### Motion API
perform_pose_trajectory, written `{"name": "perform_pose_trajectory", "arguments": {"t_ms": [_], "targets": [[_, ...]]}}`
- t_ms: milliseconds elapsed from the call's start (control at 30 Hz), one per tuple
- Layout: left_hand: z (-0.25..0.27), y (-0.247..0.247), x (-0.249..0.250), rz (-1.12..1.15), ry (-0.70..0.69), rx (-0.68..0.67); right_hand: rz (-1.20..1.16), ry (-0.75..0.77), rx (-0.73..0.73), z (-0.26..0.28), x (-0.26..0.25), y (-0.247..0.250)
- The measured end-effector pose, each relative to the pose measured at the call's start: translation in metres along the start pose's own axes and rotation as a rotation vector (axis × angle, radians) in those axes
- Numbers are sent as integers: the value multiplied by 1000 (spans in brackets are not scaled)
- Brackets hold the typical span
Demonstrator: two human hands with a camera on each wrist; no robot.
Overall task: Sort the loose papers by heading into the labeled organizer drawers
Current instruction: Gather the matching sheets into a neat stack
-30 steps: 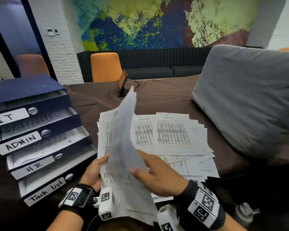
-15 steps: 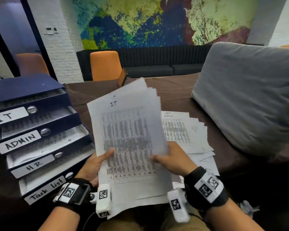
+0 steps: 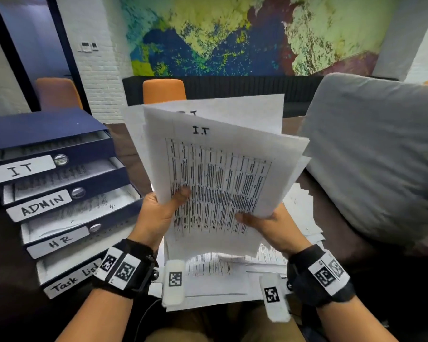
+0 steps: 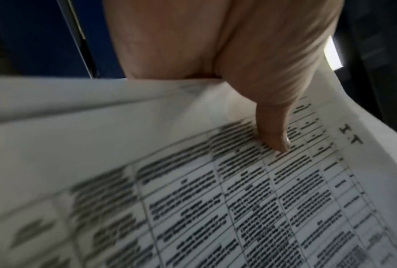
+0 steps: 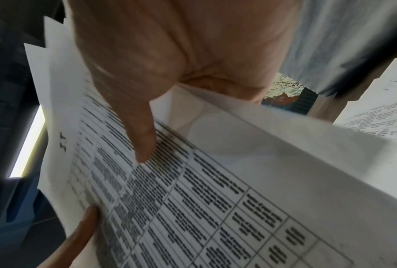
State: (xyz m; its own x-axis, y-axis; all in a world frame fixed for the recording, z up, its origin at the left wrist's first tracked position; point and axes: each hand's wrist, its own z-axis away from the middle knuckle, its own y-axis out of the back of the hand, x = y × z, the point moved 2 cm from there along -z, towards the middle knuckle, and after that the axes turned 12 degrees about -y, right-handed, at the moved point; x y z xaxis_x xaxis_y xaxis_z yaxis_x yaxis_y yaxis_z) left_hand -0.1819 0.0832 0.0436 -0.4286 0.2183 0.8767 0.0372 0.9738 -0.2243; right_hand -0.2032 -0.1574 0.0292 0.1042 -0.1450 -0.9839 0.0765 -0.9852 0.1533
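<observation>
Gripping IT papers w/ both hands over brown table; mural wall behind.

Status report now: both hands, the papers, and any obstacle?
Left hand and right hand both grip the I.T sheets, raised. IT drawer open, top left. Path looks clear; more papers remain on the table.

Both hands were raised in front of the body. The left hand pinched the sheaf of papers, thumb on top; the right hand likewise.
</observation>
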Motion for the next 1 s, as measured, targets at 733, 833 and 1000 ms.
{"name": "perform_pose_trajectory", "arguments": {"t_ms": [733,833,1000], "targets": [[-1,-1,-14,-326,-71,-11,-69,15,144,-8,13,-3],[5,7,-41,-320,160,-132,-32,-101,136,-12,30,-3],[-1,5,-37,-267,105,-62,-113,-47,162,-15,15,-5]]}}
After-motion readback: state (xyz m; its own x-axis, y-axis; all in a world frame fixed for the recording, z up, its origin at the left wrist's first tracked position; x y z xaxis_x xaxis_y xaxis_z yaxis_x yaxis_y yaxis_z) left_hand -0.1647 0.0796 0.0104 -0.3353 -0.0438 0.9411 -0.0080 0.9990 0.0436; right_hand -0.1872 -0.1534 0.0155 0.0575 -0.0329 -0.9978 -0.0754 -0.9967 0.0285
